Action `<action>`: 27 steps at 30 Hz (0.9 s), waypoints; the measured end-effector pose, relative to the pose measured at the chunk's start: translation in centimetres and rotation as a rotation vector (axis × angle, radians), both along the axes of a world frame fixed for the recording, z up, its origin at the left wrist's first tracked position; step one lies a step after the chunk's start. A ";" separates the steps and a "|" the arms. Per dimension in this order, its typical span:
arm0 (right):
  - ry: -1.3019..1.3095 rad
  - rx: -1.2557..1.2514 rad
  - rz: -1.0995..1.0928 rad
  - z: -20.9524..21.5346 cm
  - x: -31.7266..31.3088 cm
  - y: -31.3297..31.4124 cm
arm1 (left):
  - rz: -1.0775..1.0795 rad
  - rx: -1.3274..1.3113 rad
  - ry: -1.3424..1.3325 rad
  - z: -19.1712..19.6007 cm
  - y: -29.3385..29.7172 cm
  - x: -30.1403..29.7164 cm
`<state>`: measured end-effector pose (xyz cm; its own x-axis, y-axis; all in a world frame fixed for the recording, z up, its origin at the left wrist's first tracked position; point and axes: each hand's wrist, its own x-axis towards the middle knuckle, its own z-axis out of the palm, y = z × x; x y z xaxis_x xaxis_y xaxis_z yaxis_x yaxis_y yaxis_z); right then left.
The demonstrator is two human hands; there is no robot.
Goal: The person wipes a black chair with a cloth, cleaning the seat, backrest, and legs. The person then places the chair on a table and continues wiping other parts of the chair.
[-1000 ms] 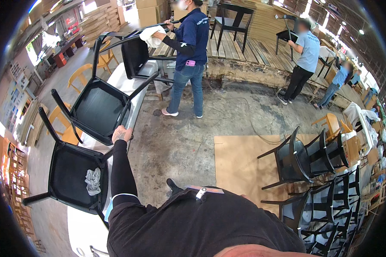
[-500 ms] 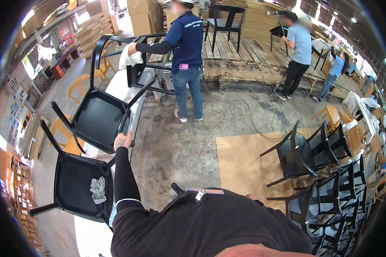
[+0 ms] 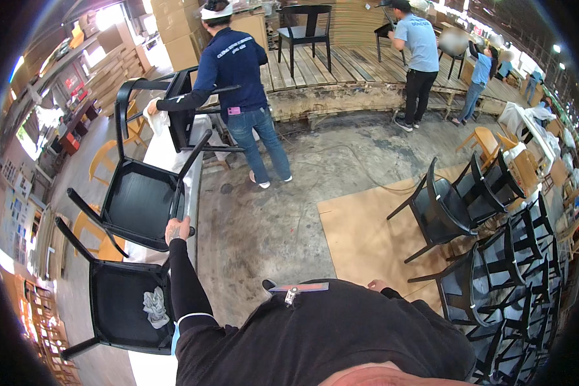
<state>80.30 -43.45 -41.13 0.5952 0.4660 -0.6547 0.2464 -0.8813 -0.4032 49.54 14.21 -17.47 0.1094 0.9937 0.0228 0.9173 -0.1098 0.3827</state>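
My left hand (image 3: 177, 229) is closed around the front edge of a black wooden chair (image 3: 143, 195) that lies tipped on a white-covered bench (image 3: 157, 154), its seat's underside facing up. Closer to me on the same bench is a second overturned black chair (image 3: 122, 293). A crumpled grey cloth (image 3: 155, 307) rests in the hollow of that seat. At my right side, past my shirt, only part of my right hand (image 3: 378, 284) shows, low and away from the chairs; its fingers are too small and hidden to read.
Beyond the bench a co-worker (image 3: 238, 77) in dark blue handles another black chair (image 3: 185, 106) with a white cloth. Rows of black chairs (image 3: 453, 199) stand at right beside a cardboard sheet (image 3: 360, 225). A wooden platform (image 3: 354, 67) runs along the back, with more workers by it.
My view has turned to the right, and my right hand shows more. My left hand stays on the chair. The co-worker has turned away, with one arm still at the far chair.
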 end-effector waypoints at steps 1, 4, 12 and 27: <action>-0.007 0.006 0.014 0.0 0.0 0.0 | 0.006 0.004 -0.003 0.1 -0.1 0.0; -0.021 0.006 0.013 -0.2 -0.3 -0.1 | -0.001 0.002 0.008 0.2 -0.1 0.1; 0.014 -0.003 0.032 -1.5 -0.4 -0.4 | 0.000 0.004 0.012 0.2 -0.3 0.2; -0.030 0.003 0.086 -0.1 -0.2 0.9 | 0.005 0.011 0.032 0.5 -0.4 0.3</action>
